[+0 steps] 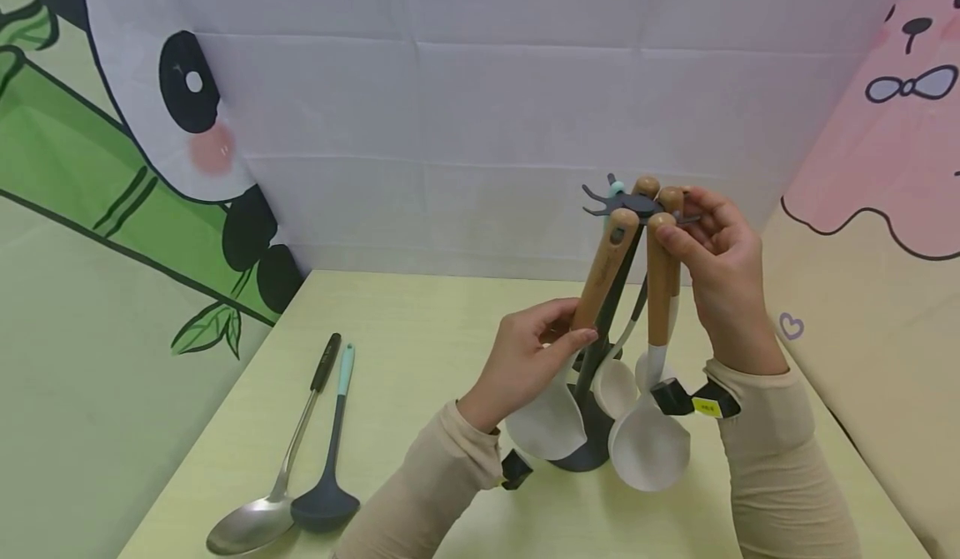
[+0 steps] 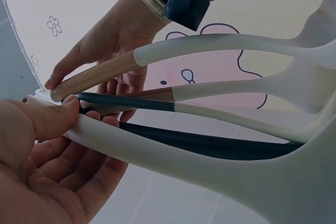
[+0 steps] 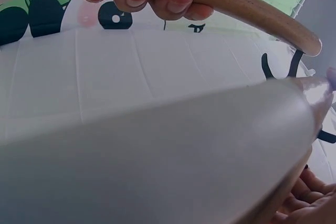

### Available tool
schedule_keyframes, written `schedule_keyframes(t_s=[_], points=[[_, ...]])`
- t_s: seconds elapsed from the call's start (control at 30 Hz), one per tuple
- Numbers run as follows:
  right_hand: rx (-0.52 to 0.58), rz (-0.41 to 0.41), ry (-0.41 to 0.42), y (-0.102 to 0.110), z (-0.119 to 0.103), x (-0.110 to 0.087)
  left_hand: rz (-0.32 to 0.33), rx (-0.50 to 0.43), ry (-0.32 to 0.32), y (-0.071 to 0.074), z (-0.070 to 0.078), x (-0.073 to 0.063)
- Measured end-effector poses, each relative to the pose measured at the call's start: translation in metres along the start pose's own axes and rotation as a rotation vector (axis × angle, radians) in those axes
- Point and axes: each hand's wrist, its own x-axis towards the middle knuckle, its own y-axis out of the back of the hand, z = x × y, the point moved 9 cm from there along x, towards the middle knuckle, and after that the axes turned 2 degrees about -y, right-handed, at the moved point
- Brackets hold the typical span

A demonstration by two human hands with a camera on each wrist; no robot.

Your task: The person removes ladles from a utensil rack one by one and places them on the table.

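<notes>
In the head view, my left hand [image 1: 528, 359] grips the wooden handle of a white ladle [image 1: 551, 426] with a pouring lip, tilted at the left of a dark utensil stand [image 1: 591, 451]. Up at the stand's hooks, my right hand [image 1: 723, 267] pinches the top of the wooden handle of another white ladle [image 1: 649, 451], which hangs bowl down. More wooden-handled utensils hang behind it, with a smaller white bowl [image 1: 615, 388] between the two. The left wrist view shows the left hand [image 2: 63, 166] curled round its handle; the hooks are partly hidden.
On the table's left lie a metal serving spoon [image 1: 251, 527] with a black handle and a dark ladle [image 1: 326, 505] with a mint handle. A mint handle tip [image 1: 616, 187] shows behind the hooks. A printed cloth [image 1: 480, 126] stands behind the table.
</notes>
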Motion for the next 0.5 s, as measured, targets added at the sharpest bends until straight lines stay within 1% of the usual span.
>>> schedule_keyframes(t_s=[0.2,0.4,0.5], points=[[0.020,0.002,0.006,0.002,-0.001,0.001,-0.002,0.003,-0.025,0.003,0.003,-0.003],[0.006,0.000,0.001,0.003,0.000,0.001,0.002,0.013,-0.050,0.007,0.006,-0.004],[0.006,0.001,0.002,0.004,0.000,0.002,0.010,0.024,-0.051,0.010,0.005,-0.005]])
